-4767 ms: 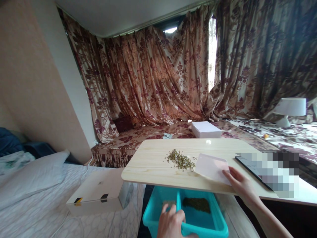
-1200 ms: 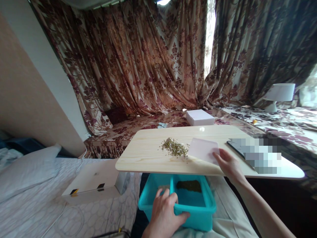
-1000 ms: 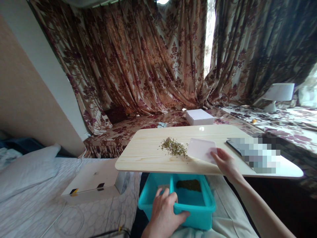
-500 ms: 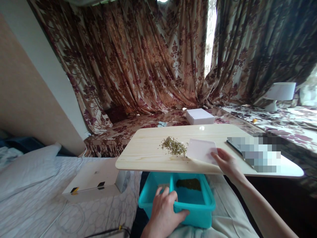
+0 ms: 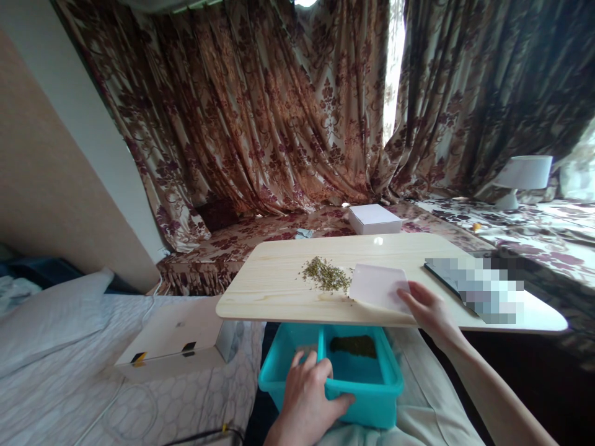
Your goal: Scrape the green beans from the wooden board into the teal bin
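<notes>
A wooden board (image 5: 269, 266) stands across the middle, with a loose patch of small green-brown grains (image 5: 325, 274) on it. Just right of the grains, a thin translucent white sheet (image 5: 377, 286) lies low over the board, its right edge pinched by my right hand (image 5: 425, 306). Below the board's front edge is a turquoise two-part bin (image 5: 367, 391). Dark green grains (image 5: 353, 345) lie in its right compartment. My left hand (image 5: 311, 390) grips the bin's near rim, fingers over the left compartment and thumb outside. Those fingers partly hide what lies in the left compartment.
A flat dark-edged object (image 5: 469, 288), blurred on top, lies on the board's right part. A white box (image 5: 375, 218) sits behind the board. Another white box (image 5: 176, 334) lies on the bed at left. A lamp (image 5: 525, 173) stands at far right.
The sheet in my right hand has shifted very slightly toward me and lies a little lower over the board. My left hand keeps its place on the bin.
</notes>
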The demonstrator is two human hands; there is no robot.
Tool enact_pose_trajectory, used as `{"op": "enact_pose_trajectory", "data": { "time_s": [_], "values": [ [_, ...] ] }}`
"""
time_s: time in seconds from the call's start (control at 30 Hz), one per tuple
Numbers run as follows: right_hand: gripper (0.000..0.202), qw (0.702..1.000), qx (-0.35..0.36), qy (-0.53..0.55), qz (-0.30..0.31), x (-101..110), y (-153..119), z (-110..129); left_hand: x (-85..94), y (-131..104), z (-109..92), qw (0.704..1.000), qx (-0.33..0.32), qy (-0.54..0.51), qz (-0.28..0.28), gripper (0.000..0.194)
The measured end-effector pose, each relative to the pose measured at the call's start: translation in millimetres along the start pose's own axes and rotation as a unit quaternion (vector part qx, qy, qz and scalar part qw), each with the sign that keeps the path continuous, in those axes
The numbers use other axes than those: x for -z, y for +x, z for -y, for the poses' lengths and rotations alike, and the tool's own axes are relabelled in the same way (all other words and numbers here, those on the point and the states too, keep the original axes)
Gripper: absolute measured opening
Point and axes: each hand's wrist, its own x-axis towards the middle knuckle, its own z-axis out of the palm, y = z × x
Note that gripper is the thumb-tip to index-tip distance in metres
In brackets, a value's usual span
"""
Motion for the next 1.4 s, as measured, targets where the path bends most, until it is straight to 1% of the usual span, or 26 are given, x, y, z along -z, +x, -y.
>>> {"op": "enact_pose_trajectory", "data": {
  "time_s": [0.07, 0.13, 0.23, 0.3, 0.43, 0.63, 0.77, 0.9, 1.03, 1.1, 1.27, 1.4],
  "values": [
    [0.026, 1.000, -0.008, -0.005, 0.007, 3, -6, 6, 0.2, 0, 0, 1.000, -0.001, 0.000, 0.000, 0.029],
    [0.026, 1.000, -0.010, -0.001, 0.006, 4, -7, 7, 0.6, -1, 0, 1.000, -0.002, 0.000, 0.001, 0.028],
    [0.030, 1.000, -0.002, 0.010, -0.010, 0, 0, -2, 1.0, -1, 0, 1.000, -0.003, 0.000, 0.002, 0.028],
    [0.032, 0.999, 0.004, 0.019, -0.035, -4, 7, -12, 0.9, 0, 0, 1.000, -0.003, 0.000, 0.004, 0.028],
    [0.032, 0.999, 0.007, 0.022, -0.028, -9, 17, -26, 0.5, 0, 0, 1.000, -0.002, 0.001, 0.004, 0.028],
    [0.034, 1.000, 0.013, 0.023, -0.014, -5, 15, -29, 1.3, 0, -1, 1.000, -0.002, 0.002, 0.002, 0.027],
    [0.036, 1.000, 0.004, 0.023, -0.012, -5, 12, -25, 1.9, 0, -1, 1.000, -0.001, 0.002, 0.003, 0.027],
    [0.032, 1.000, 0.001, 0.027, -0.013, -4, 3, -12, 1.7, 0, -1, 1.000, -0.003, 0.004, 0.003, 0.027],
    [0.034, 0.999, -0.005, 0.028, 0.020, 1, -9, 2, 1.6, 0, -1, 1.000, -0.008, 0.004, 0.002, 0.026],
    [0.035, 0.999, -0.010, 0.029, 0.021, 3, -13, 6, 1.6, 0, -1, 1.000, -0.010, 0.004, 0.000, 0.027],
    [0.036, 0.999, -0.027, 0.016, 0.011, 3, -17, 11, 1.4, 0, 0, 1.000, -0.013, 0.006, -0.005, 0.028],
    [0.039, 0.999, -0.027, 0.015, 0.041, 4, -26, 13, 1.1, 0, 0, 1.000, -0.013, 0.005, -0.006, 0.029]
  ]
}}
